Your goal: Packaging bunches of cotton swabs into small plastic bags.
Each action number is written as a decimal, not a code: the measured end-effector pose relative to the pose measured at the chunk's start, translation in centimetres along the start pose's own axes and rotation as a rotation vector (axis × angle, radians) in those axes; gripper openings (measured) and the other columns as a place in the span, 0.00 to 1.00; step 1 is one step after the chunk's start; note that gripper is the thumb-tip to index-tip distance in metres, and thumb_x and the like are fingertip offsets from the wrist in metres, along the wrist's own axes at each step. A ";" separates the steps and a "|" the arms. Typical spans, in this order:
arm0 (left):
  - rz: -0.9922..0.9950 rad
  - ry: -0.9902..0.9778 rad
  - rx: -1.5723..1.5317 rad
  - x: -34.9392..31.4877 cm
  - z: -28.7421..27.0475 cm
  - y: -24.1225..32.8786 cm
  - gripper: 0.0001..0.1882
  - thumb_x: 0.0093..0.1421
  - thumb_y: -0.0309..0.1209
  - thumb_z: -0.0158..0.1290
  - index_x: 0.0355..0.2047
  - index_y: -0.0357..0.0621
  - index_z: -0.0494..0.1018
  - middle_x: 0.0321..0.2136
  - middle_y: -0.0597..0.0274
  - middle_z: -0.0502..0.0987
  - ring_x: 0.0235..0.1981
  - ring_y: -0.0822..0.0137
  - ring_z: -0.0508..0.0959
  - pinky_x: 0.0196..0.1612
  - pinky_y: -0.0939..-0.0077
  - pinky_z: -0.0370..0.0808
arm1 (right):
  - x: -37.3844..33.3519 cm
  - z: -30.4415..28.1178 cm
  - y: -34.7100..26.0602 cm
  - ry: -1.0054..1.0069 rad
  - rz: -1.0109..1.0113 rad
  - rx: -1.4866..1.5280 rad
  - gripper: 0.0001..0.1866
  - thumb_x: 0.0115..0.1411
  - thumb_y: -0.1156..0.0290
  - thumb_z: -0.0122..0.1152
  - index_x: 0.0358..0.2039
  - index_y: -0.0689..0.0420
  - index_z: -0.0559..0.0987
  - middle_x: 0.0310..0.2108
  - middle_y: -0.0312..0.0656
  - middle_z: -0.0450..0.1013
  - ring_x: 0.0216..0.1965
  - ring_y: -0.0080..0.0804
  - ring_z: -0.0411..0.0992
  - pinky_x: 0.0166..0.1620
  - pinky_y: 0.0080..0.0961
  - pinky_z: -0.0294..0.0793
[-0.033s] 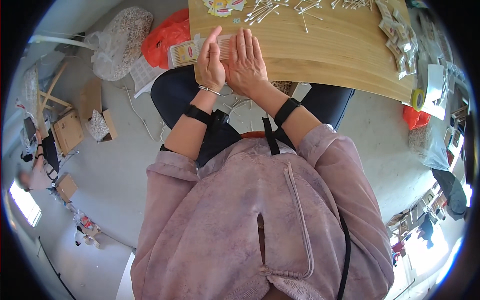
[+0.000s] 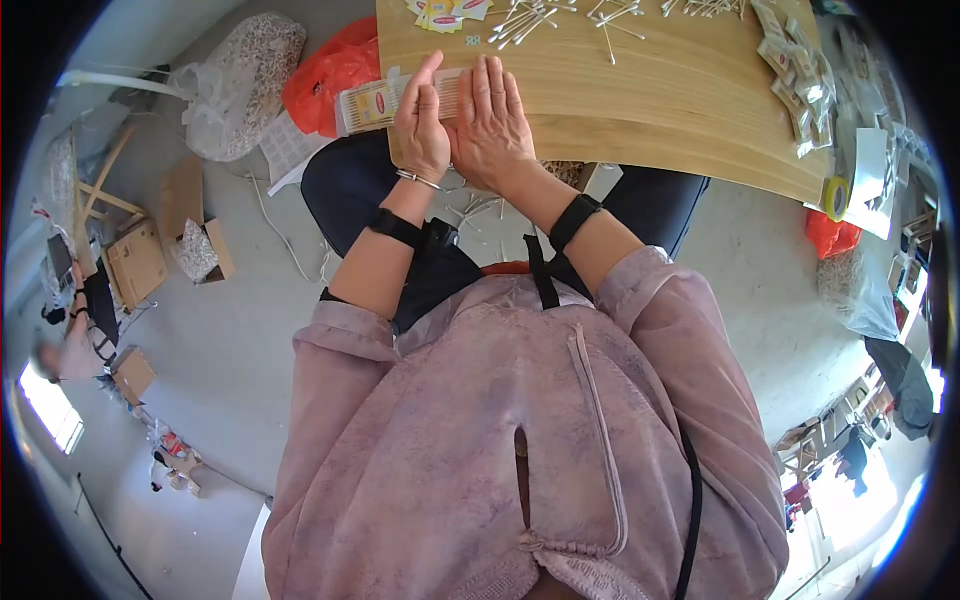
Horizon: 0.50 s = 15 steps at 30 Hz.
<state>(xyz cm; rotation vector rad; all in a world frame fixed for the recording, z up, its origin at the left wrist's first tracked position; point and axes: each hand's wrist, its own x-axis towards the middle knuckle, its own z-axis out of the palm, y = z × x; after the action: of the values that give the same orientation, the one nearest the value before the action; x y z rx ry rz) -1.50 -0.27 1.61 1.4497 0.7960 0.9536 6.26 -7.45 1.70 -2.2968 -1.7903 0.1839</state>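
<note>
A clear packet of cotton swabs [image 2: 368,106] with a yellow and red label lies at the table's near left corner. My left hand [image 2: 424,125] stands on its edge across the packet, fingers stretched out. Flat beside it, my right hand [image 2: 492,120] covers the packet's right end, its fingers straight and side by side. The two hands meet near the wrists. What lies beneath the palms is hidden. Loose cotton swabs [image 2: 525,22] are scattered at the far side of the wooden table [image 2: 660,115].
Yellow and white cards [image 2: 440,14] lie at the far left of the table. Filled swab packets [image 2: 795,80] are piled at its right, near a roll of yellow tape [image 2: 836,198]. A red plastic bag [image 2: 335,78] and a large clear sack [image 2: 250,85] stand to the left.
</note>
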 end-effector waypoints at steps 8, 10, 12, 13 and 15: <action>-0.051 0.015 0.105 -0.3 -0.3 0.0 0.22 0.68 0.39 0.36 0.52 0.37 0.69 0.52 0.55 0.71 0.56 0.64 0.67 0.59 0.75 0.60 | -0.8 0.0 0.6 0.009 -0.073 0.059 0.38 0.61 0.51 0.38 0.61 0.71 0.53 0.65 0.59 0.43 0.68 0.53 0.36 0.67 0.42 0.31; -0.043 0.041 0.080 -0.1 -0.2 -0.1 0.22 0.68 0.39 0.36 0.51 0.37 0.69 0.52 0.55 0.71 0.56 0.64 0.68 0.59 0.75 0.60 | -0.7 0.0 0.5 0.001 -0.087 0.053 0.38 0.61 0.51 0.37 0.61 0.71 0.53 0.65 0.59 0.43 0.68 0.53 0.36 0.67 0.42 0.31; -0.038 0.067 0.054 0.1 0.0 -0.2 0.22 0.68 0.39 0.36 0.51 0.37 0.70 0.51 0.55 0.72 0.55 0.64 0.68 0.58 0.75 0.61 | -0.6 -0.1 0.5 -0.009 -0.067 0.028 0.38 0.62 0.51 0.36 0.61 0.71 0.53 0.65 0.59 0.43 0.68 0.52 0.36 0.67 0.42 0.31; -0.042 0.081 0.041 0.1 0.2 -0.1 0.22 0.68 0.40 0.36 0.51 0.37 0.70 0.51 0.55 0.72 0.54 0.64 0.68 0.58 0.75 0.61 | -0.6 -0.1 0.4 -0.017 -0.067 0.030 0.38 0.62 0.51 0.36 0.61 0.71 0.53 0.65 0.59 0.43 0.68 0.52 0.36 0.67 0.42 0.31; -0.053 0.095 0.029 -0.1 0.2 -0.2 0.22 0.68 0.40 0.36 0.50 0.38 0.70 0.50 0.55 0.72 0.54 0.64 0.69 0.57 0.75 0.62 | -0.2 -0.2 0.3 -0.005 -0.037 -0.029 0.37 0.62 0.51 0.35 0.61 0.70 0.53 0.65 0.59 0.43 0.68 0.52 0.36 0.67 0.42 0.31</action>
<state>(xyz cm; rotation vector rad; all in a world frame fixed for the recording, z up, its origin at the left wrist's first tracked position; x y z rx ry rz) -1.38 -0.38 1.44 1.4092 0.9170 0.9797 6.49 -7.73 1.80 -2.2832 -1.8480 0.1587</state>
